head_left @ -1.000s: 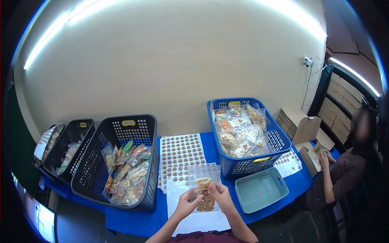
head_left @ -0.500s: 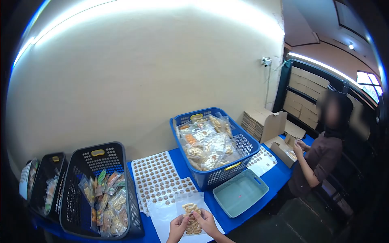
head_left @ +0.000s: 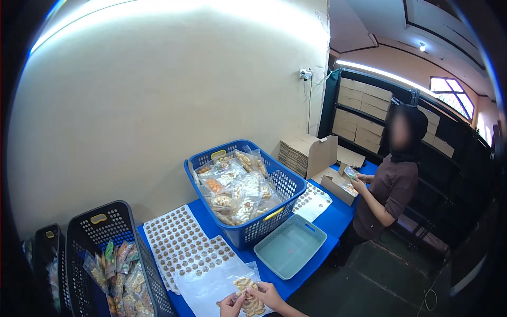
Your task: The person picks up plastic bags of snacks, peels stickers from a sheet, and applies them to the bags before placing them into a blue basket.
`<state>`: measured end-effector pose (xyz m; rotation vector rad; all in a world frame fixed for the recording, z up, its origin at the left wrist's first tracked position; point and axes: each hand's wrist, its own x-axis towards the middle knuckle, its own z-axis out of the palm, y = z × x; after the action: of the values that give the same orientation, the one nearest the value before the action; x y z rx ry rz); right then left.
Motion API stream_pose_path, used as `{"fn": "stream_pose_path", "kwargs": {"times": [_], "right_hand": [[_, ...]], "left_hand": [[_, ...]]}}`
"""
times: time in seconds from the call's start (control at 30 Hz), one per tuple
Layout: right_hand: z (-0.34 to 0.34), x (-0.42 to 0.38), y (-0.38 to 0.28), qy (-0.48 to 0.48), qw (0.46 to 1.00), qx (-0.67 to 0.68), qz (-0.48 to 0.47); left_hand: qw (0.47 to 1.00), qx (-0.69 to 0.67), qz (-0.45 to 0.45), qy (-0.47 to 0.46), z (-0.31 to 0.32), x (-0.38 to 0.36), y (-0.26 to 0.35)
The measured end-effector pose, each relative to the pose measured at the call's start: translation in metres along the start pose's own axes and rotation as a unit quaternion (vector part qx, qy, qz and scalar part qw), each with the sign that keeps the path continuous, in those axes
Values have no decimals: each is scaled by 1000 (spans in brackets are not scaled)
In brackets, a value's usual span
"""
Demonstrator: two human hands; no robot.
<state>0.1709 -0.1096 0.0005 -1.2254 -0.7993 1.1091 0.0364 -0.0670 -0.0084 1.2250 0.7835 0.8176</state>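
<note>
A clear plastic snack bag filled with pale, curled pieces is held low in the head view, above a white sheet. My left hand is closed on the bag's left side. From the right, my right hand pinches the same bag, its fingers over the front. The fingers hide part of the bag's face. Just behind it lie white sheets of round brown stickers in rows.
A blue basket of filled bags stands behind a shallow grey-green tray. Dark baskets with packets are at left. At right, a person holds a small packet by an open cardboard box and stacked flat cartons.
My view has turned right, so everything sits farther left. Both hands keep hold of the snack bag. The person at right now holds a packet up higher, over the box.
</note>
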Motion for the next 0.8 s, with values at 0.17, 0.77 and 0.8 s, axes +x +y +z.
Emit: {"fn": "stream_pose_path", "kwargs": {"times": [0.17,0.77,0.8], "right_hand": [[6,-8,-6,-34,993,-105,-39],[6,45,12,-127,990,-53,-28],[0,49,1,-133,987,-92,-25]], "left_hand": [[997,33,23,63,-4,4,-18],[995,-2,-19,93,-13,19,9],[996,-27,-12,90,-4,21,12]]}}
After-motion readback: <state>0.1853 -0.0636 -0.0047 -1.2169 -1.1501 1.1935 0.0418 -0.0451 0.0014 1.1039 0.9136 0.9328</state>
